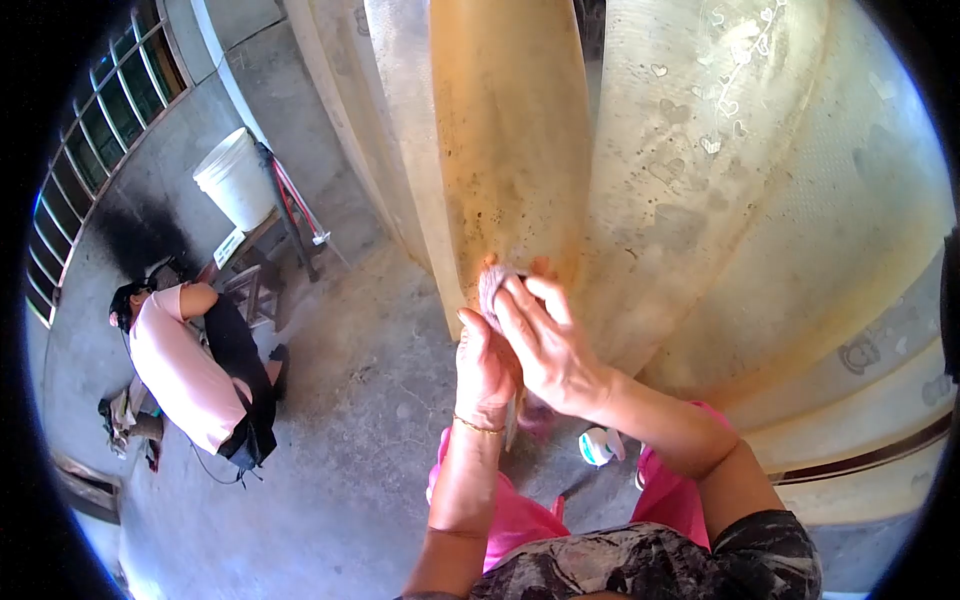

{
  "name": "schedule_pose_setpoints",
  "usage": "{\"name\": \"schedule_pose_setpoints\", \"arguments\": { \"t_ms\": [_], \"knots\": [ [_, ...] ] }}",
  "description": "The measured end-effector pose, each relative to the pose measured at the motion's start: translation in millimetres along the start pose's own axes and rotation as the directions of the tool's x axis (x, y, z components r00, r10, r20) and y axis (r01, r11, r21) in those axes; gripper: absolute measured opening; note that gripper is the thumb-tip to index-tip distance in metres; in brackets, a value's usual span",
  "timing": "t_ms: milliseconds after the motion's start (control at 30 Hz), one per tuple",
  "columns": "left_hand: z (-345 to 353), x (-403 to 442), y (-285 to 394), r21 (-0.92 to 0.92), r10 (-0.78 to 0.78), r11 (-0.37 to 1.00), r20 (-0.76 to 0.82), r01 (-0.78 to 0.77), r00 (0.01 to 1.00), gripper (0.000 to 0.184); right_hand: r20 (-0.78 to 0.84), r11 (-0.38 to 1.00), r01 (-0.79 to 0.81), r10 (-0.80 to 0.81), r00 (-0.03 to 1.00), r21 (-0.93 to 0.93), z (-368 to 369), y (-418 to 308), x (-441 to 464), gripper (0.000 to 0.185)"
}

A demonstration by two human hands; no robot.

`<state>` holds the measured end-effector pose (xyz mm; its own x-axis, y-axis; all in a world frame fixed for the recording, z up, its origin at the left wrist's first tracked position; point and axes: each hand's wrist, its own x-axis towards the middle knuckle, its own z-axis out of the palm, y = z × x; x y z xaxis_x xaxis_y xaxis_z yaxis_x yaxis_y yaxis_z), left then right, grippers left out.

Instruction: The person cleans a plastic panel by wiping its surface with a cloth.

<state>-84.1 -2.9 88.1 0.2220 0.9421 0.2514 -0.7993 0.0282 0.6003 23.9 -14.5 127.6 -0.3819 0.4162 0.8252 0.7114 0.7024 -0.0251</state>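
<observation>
A tall translucent curtain strip (510, 130), yellowish-brown with dark specks, hangs in front of me. At its lower part my right hand (545, 340) presses a greyish-pink cloth (495, 290) with its fingers. My left hand (485, 370) is just below and to the left, its palm turned up and its fingers mostly hidden behind the right hand. Whether the left hand also grips the strip or the cloth cannot be made out. Part of the cloth or another soft piece hangs below the hands.
At the left a person in a pink shirt (180, 350) crouches by a small wooden stool (255, 290). A white bucket (235, 180) stands behind. A white bottle (597, 447) is on the concrete floor (340, 430) near my feet. Wide patterned sheeting (760, 200) fills the right side.
</observation>
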Motion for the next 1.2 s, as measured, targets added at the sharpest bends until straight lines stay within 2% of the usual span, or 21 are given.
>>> {"name": "schedule_pose_setpoints", "arguments": {
  "t_ms": [33,133,167,267,333,433,500,533,600,700,800,833,867,933,1000,1100,1200],
  "knots": [
    [4.4,2.4,3.1,-0.017,0.001,1.000,0.088,0.001,0.996,0.073,-0.002,1.000,-0.005,0.005,1.000,0.007,-3.2,4.4,4.4,0.050],
    [7.9,1.6,1.1,0.023,0.013,1.000,0.027,-0.014,1.000,0.074,0.009,0.997,-0.052,0.053,0.999,-0.053,-3.7,0.9,9.3,0.052],
    [6.8,2.2,2.0,-0.013,-0.032,0.999,0.023,0.033,0.999,0.081,0.009,0.998,-0.047,0.048,0.999,-0.050,-1.9,-1.3,5.8,0.052],
    [4.2,0.9,5.4,0.021,-0.064,0.998,-0.018,0.065,0.998,0.082,-0.012,0.999,-0.013,0.013,1.000,-0.036,-0.4,-2.8,-3.3,0.053],
    [12.8,5.4,6.4,-0.001,0.002,1.000,0.065,-0.002,0.998,0.082,-0.005,0.996,-0.024,0.024,1.000,0.084,-4.5,3.2,2.6,0.051],
    [12.1,3.5,4.4,0.029,0.024,0.999,0.029,-0.025,0.999,0.082,-0.002,0.999,-0.044,0.044,0.999,0.023,-5.0,-0.4,8.0,0.048],
    [2.6,5.6,3.7,-0.049,-0.056,0.997,0.053,0.059,0.997,0.084,0.003,0.999,-0.034,0.034,0.999,0.007,-4.4,-3.7,2.5,0.047],
    [0.1,5.1,2.7,-0.053,-0.049,0.997,0.064,0.052,0.997,0.085,-0.008,1.000,-0.019,0.019,1.000,-0.014,1.7,-2.9,-7.9,0.047],
    [8.7,7.8,4.4,-0.067,-0.026,0.997,0.100,0.033,0.995,0.087,0.031,0.998,-0.026,0.025,0.999,0.055,-1.9,3.7,-9.5,0.050],
    [20.2,6.4,9.1,0.023,0.035,0.999,0.158,-0.039,0.987,0.080,-0.007,1.000,-0.007,0.007,1.000,0.003,-1.2,12.2,-2.2,0.054],
    [8.3,5.0,6.5,0.060,0.000,0.998,0.094,-0.005,0.996,0.080,0.002,0.997,-0.042,0.042,0.999,-0.063,0.0,5.8,0.1,0.051],
    [5.8,2.9,7.0,0.034,-0.019,0.999,0.059,0.017,0.998,0.081,0.019,0.999,-0.028,0.029,0.999,-0.019,-1.2,1.6,-6.2,0.049],
    [5.4,8.5,6.8,-0.023,-0.005,1.000,0.132,0.008,0.991,0.082,0.038,1.000,0.008,-0.007,0.999,-0.029,-3.1,-0.6,-10.4,0.048],
    [9.2,7.5,6.0,0.029,0.018,0.999,0.091,-0.021,0.996,0.083,0.047,1.000,-0.006,0.006,0.999,-0.008,-2.4,11.2,-7.6,0.046],
    [13.0,3.5,8.2,0.019,-0.016,1.000,0.086,0.015,0.996,0.083,0.001,0.990,-0.077,0.078,0.997,-0.119,-4.9,20.4,9.0,0.047],
    [12.4,3.1,8.8,0.008,-0.036,0.999,0.088,0.035,0.995,0.083,-0.053,0.987,-0.108,0.102,0.993,-0.119,-6.7,25.1,19.2,0.050],
    [7.6,7.8,8.3,0.022,-0.001,1.000,0.104,-0.001,0.995,0.085,0.051,0.995,-0.072,0.075,0.996,-0.069,-1.8,9.7,-8.0,0.050]
  ]
}}
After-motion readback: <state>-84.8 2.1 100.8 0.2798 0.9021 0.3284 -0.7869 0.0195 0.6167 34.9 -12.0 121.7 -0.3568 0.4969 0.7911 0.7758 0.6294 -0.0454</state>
